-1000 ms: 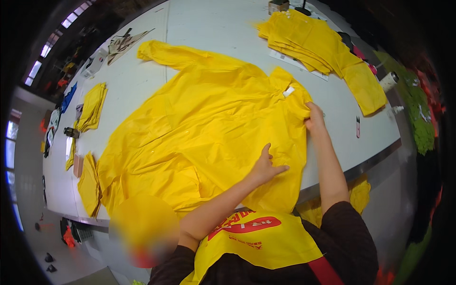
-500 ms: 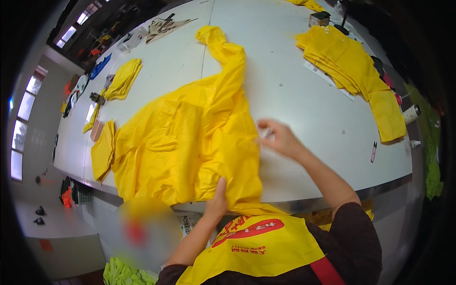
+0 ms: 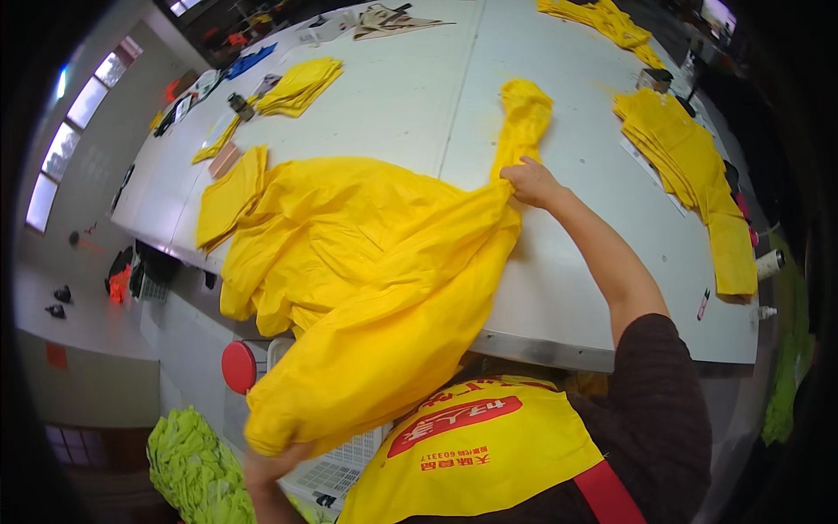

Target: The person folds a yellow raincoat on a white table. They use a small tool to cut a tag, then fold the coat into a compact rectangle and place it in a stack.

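A large yellow sleeved garment [image 3: 375, 236] of thin, slightly shiny fabric is stretched between my two hands, partly on the white table and partly over its front edge. My right hand [image 3: 531, 182] is closed on it where one sleeve [image 3: 524, 113] begins; that sleeve lies twisted away from me. At the lower left, off the table, my left hand [image 3: 281, 463] grips the other end, its fingers mostly hidden by the fabric and somewhat blurred. The garment's left side touches a folded yellow piece [image 3: 231, 199].
The white table [image 3: 602, 288] also bears a yellow stack [image 3: 301, 86] at the far left and more folded yellow pieces [image 3: 676, 148] at the right. A pen [image 3: 704, 304] lies near the right edge. Below stand a red round stool [image 3: 238, 367], a white basket [image 3: 336, 472] and a lime-green heap [image 3: 196, 467].
My right hand has moved away from me and closed on the garment near the sleeve. My left hand has gone down and left, drawing the garment's near part off the table. The view has shifted.
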Action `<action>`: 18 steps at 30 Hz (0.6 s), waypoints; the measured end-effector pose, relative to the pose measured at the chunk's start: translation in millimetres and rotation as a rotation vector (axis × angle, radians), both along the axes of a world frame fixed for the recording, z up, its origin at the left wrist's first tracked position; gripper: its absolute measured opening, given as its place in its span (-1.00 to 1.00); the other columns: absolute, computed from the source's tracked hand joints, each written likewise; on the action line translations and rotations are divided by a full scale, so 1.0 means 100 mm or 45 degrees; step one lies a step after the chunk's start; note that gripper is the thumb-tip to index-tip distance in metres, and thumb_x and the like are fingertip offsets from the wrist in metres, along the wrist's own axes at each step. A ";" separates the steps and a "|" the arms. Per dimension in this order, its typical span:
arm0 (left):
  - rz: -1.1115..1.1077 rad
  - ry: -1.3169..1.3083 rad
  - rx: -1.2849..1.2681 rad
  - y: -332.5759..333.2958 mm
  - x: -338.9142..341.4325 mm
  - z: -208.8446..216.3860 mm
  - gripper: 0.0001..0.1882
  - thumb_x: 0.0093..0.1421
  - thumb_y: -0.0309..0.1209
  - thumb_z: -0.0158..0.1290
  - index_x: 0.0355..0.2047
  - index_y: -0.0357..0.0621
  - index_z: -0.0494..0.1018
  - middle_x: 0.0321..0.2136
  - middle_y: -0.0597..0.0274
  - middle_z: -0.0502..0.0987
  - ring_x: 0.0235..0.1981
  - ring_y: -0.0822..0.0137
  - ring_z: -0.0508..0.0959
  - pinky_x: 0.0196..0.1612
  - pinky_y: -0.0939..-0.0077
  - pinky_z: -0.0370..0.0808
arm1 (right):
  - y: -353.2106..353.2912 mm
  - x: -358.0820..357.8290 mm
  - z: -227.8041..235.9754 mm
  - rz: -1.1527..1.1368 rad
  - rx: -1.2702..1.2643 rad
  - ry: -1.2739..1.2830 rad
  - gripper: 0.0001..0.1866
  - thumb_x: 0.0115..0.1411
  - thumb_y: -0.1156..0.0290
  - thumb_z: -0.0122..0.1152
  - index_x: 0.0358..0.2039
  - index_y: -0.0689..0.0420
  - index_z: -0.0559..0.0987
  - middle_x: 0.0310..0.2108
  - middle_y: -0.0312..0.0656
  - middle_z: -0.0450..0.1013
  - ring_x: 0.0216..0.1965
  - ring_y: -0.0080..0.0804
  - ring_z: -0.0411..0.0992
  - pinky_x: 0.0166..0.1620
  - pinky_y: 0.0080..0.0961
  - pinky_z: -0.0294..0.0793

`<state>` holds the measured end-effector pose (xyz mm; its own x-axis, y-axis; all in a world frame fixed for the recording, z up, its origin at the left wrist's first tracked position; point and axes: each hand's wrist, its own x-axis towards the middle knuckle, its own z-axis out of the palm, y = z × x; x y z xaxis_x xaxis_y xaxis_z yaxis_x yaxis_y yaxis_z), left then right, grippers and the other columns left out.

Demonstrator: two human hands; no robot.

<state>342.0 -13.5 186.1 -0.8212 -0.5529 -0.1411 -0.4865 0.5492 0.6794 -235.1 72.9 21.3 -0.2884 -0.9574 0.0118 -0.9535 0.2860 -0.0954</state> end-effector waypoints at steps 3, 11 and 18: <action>0.808 -0.130 0.060 -0.21 1.13 -0.01 -0.56 0.00 -0.49 0.13 -0.08 -0.31 0.37 -0.10 0.10 0.46 -0.08 0.30 0.45 0.00 0.43 0.33 | -0.21 0.77 0.88 0.044 -0.078 -0.558 -0.66 0.01 0.32 0.13 -0.17 0.14 0.49 -0.31 -0.02 0.48 -0.19 -0.15 0.43 -0.07 -0.31 0.37; 1.918 -0.490 -0.330 -0.55 4.17 -1.00 -0.59 0.15 -0.20 0.02 -0.15 -0.30 0.37 -0.26 0.04 0.50 -0.24 0.12 0.49 -0.21 0.30 0.37 | 0.26 3.68 1.81 1.681 0.907 -1.526 -0.54 0.14 0.45 -0.08 0.03 0.38 0.20 -0.13 0.19 0.32 -0.09 0.00 0.31 -0.02 -0.31 0.29; 1.566 -0.044 -0.898 -2.10 3.32 0.25 -0.57 0.15 -0.20 0.03 -0.11 -0.29 0.35 -0.23 0.00 0.49 -0.20 0.09 0.48 -0.17 0.29 0.37 | 0.14 3.83 1.45 1.281 0.539 -2.627 -0.46 0.14 0.41 0.04 0.13 0.29 0.21 0.02 -0.14 0.28 0.00 -0.49 0.22 0.05 -0.55 0.20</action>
